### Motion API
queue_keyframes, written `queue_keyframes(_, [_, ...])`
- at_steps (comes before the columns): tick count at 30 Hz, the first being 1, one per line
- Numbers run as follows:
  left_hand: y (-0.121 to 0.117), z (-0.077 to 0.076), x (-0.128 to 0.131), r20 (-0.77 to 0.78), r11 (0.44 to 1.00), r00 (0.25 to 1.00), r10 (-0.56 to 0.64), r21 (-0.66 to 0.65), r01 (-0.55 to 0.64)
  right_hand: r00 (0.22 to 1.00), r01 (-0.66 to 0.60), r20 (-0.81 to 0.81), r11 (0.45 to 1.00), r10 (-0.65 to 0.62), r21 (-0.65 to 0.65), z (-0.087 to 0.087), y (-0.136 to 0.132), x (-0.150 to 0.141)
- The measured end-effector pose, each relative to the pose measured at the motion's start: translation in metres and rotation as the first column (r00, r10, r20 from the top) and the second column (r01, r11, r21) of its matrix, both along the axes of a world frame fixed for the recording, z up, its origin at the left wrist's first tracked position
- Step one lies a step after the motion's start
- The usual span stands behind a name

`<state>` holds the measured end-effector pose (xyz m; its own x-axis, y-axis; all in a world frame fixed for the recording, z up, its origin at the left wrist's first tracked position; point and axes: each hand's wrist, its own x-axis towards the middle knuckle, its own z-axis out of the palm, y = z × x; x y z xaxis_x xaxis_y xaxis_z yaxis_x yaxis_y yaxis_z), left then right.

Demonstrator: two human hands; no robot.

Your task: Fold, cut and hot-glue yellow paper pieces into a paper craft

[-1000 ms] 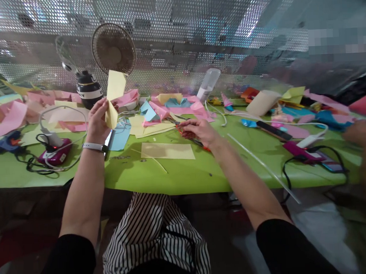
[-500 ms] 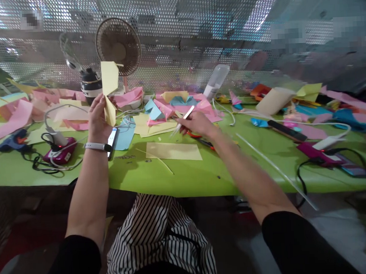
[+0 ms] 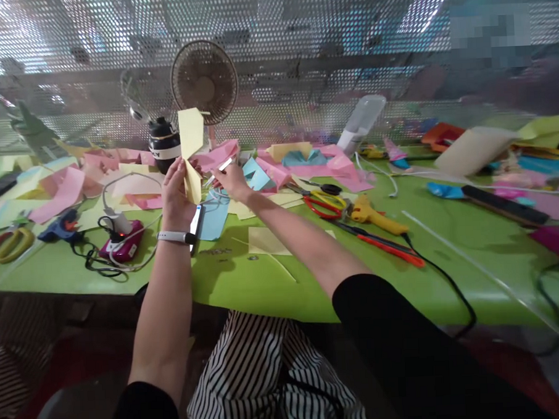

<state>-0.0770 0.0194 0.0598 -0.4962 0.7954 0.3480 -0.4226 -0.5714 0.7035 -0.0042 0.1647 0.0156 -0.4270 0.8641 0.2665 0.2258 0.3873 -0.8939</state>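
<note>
My left hand is closed on a folded piece of pale yellow paper, held upright above the table. The paper pinches in at its middle, and a thin strip sticks out near its top. My right hand grips a slim, pale pair of tweezers, tips pointing down and left, close beside the yellow paper. Below my left hand lies a phone, partly hidden by the wrist. A flat yellow paper rectangle lies under my right forearm, with a thin yellow strip across it.
Scissors, a yellow glue gun and a red-handled tool lie to the right. A purple power strip with cables sits left. Behind are pink papers, a black bottle and a fan.
My right hand has moved left with the tweezers, from over the flat yellow rectangle to beside the held paper. The camera view has shifted, uncovering the scissors and glue gun.
</note>
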Motion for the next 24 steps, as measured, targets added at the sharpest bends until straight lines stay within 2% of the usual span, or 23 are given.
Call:
queue_keyframes(3, [0.000,0.000,0.000,-0.015,1.000,1.000,-0.004,-0.014,0.004,0.996,-0.025,0.084,0.998,0.020,0.062,-0.007,0.003,0.001])
queue_keyframes(8, [-0.001,0.002,0.002,-0.017,0.998,0.999,0.037,-0.046,-0.037,0.985,-0.080,0.163,0.984,0.054,0.160,-0.008,-0.001,0.007])
queue_keyframes(14, [0.000,-0.001,0.001,-0.093,0.995,0.993,0.066,-0.071,-0.072,0.968,-0.119,0.252,0.915,0.020,0.386,-0.006,-0.013,0.008])
queue_keyframes(19, [0.003,-0.005,-0.001,-0.129,0.995,0.989,0.075,-0.057,-0.083,0.966,-0.142,0.252,0.936,0.060,0.322,-0.009,-0.012,0.006])
queue_keyframes(24, [0.003,-0.006,0.000,-0.120,0.993,0.990,0.077,-0.083,-0.088,0.982,-0.103,0.181,0.958,0.055,0.266,-0.014,-0.003,0.007])
